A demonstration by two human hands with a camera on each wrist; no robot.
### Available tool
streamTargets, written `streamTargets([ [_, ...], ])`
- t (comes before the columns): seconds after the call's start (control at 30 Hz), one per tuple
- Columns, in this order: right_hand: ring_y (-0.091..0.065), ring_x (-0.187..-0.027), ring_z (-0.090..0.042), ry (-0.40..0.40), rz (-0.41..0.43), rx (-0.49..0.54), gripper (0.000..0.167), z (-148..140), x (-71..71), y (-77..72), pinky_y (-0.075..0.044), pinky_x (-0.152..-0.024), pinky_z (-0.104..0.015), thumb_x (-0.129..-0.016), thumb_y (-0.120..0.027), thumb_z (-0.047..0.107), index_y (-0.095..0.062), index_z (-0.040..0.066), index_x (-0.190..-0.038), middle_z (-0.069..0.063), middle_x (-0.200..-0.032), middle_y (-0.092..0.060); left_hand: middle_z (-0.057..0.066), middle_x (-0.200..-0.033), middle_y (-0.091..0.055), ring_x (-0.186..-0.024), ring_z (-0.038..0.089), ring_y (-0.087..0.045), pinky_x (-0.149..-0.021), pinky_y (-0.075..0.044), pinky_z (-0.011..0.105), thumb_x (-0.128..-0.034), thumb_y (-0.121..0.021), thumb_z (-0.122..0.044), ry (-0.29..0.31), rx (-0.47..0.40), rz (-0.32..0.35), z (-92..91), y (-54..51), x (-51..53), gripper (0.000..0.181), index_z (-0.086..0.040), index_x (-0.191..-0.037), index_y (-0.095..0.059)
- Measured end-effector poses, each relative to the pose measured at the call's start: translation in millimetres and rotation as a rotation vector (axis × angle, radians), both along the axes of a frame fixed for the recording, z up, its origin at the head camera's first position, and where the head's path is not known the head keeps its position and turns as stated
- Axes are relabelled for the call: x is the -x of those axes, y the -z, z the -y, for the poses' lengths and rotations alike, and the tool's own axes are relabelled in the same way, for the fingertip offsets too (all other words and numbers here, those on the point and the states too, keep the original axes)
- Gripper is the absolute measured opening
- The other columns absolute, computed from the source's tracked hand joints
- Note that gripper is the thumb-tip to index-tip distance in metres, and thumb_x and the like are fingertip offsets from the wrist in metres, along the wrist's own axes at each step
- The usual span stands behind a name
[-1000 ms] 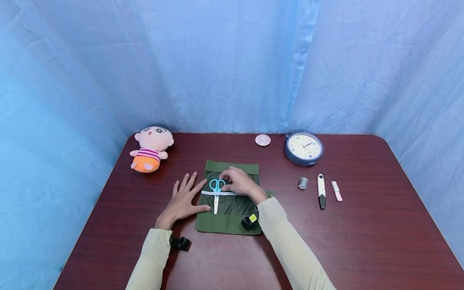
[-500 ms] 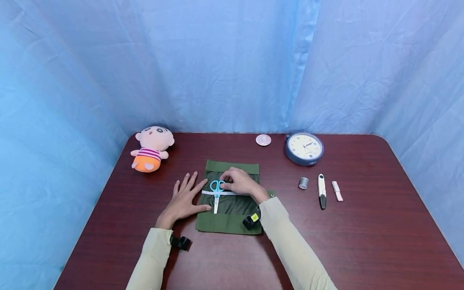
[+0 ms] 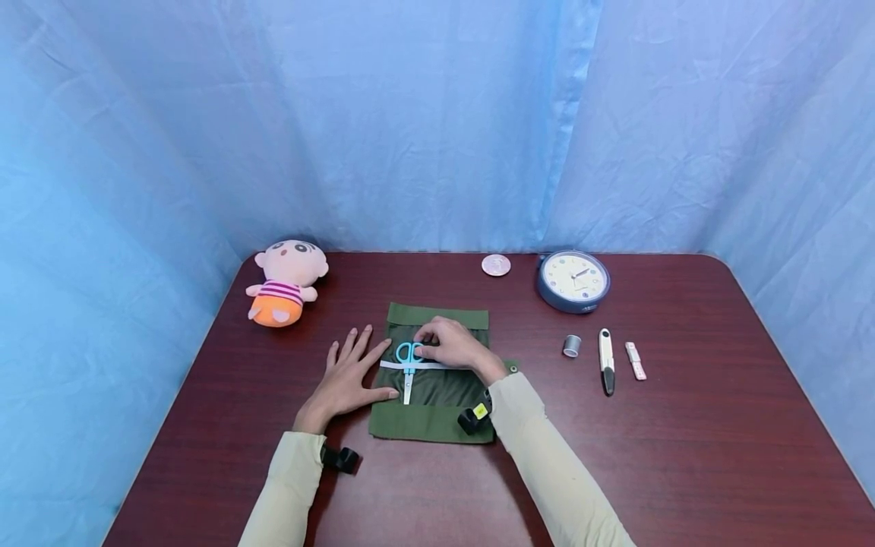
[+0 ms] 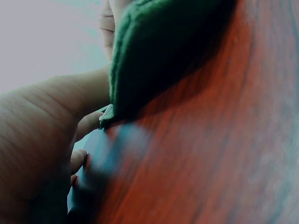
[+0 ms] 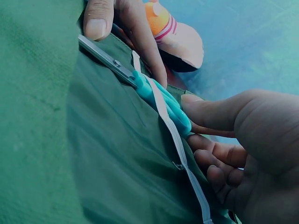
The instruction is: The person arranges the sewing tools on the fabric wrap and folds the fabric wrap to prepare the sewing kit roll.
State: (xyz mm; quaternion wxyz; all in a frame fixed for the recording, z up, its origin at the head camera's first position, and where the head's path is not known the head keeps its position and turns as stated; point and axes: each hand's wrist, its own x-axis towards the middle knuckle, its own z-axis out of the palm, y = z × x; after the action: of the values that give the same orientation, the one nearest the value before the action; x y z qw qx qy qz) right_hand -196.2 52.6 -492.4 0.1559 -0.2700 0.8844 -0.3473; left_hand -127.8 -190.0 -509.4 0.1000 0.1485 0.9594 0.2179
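Light-blue-handled scissors (image 3: 408,372) lie on an unrolled dark green fabric case (image 3: 431,423), blades toward the near edge. A white elastic band (image 5: 161,108) crosses over the lower part of their handles. My right hand (image 3: 451,343) pinches the right handle loop between thumb and fingers; in the right wrist view the thumb (image 5: 205,108) presses against the blue loop. My left hand (image 3: 345,381) lies with fingers spread at the case's left edge, thumb and index fingertip touching the fabric. The left wrist view shows this hand beside the raised green edge (image 4: 154,51).
A grey thread spool (image 3: 571,346), a white-and-black cutter-like tool (image 3: 606,361) and a small pink-white strip (image 3: 636,361) lie right of the case. Behind stand a round clock (image 3: 574,279) and a pale disc (image 3: 496,265). A plush doll (image 3: 282,285) sits at back left.
My right thumb has shifted left onto the handle loop, and the scissors' handles sit slightly nearer the band. My left hand has stayed in place.
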Motion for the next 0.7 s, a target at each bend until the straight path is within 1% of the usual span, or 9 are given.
streamTargets([
  [0.13, -0.063, -0.099, -0.019, 0.011, 0.019, 0.023, 0.026, 0.1, -0.3, -0.1, -0.053, -0.089, -0.036, -0.098, -0.065, 0.021, -0.070, 0.008, -0.121, -0.009, -0.111, -0.067, 0.017, -0.170, -0.011, -0.157, 0.044, -0.003, -0.121, -0.004, 0.072, -0.0814, -0.075, -0.058, 0.002, 0.005, -0.004, 0.4, 0.1, -0.5, 0.093, -0.024, -0.158, -0.034],
  [0.3, -0.065, -0.095, -0.018, 0.022, 0.048, 0.071, 0.030, -2.0, 1.0, -3.3, -0.055, -0.087, -0.035, -0.099, -0.063, 0.019, -0.067, 0.005, -0.126, -0.011, -0.112, -0.069, 0.016, -0.170, -0.010, -0.157, 0.043, -0.002, -0.121, -0.003, 0.071, -0.0817, -0.074, -0.058, 0.002, 0.007, 0.001, 0.3, 1.0, -0.8, 0.093, -0.024, -0.158, -0.034],
  [0.5, -0.065, -0.093, -0.017, 0.048, 0.008, 0.101, 0.030, -12.2, 4.6, -11.7, -0.054, -0.085, -0.033, -0.100, -0.063, 0.020, -0.067, 0.004, -0.125, -0.010, -0.110, -0.069, 0.017, -0.170, -0.011, -0.157, 0.044, -0.004, -0.121, -0.004, 0.072, -0.0808, -0.076, -0.058, 0.001, -0.011, -0.008, 0.1, 0.9, -1.0, 0.093, -0.023, -0.157, -0.036],
  [0.63, -0.066, -0.094, -0.020, 0.076, -0.031, 0.130, 0.031, -24.3, 7.0, -19.0, -0.055, -0.085, -0.036, -0.099, -0.064, 0.020, -0.067, 0.003, -0.124, -0.011, -0.109, -0.070, 0.016, -0.170, -0.010, -0.157, 0.043, -0.002, -0.121, -0.002, 0.071, -0.0811, -0.075, -0.058, -0.001, -0.009, 0.001, 0.0, 0.0, -0.6, 0.094, -0.024, -0.158, -0.034],
  [0.7, -0.067, -0.094, -0.022, 0.093, -0.048, 0.146, 0.031, -32.2, 7.8, -22.3, -0.055, -0.086, -0.037, -0.098, -0.065, 0.019, -0.068, 0.002, -0.123, -0.012, -0.108, -0.071, 0.017, -0.170, -0.011, -0.157, 0.044, -0.003, -0.121, -0.003, 0.071, -0.0809, -0.075, -0.058, 0.003, -0.005, -0.006, 0.1, 0.1, -0.1, 0.094, -0.024, -0.158, -0.034],
])
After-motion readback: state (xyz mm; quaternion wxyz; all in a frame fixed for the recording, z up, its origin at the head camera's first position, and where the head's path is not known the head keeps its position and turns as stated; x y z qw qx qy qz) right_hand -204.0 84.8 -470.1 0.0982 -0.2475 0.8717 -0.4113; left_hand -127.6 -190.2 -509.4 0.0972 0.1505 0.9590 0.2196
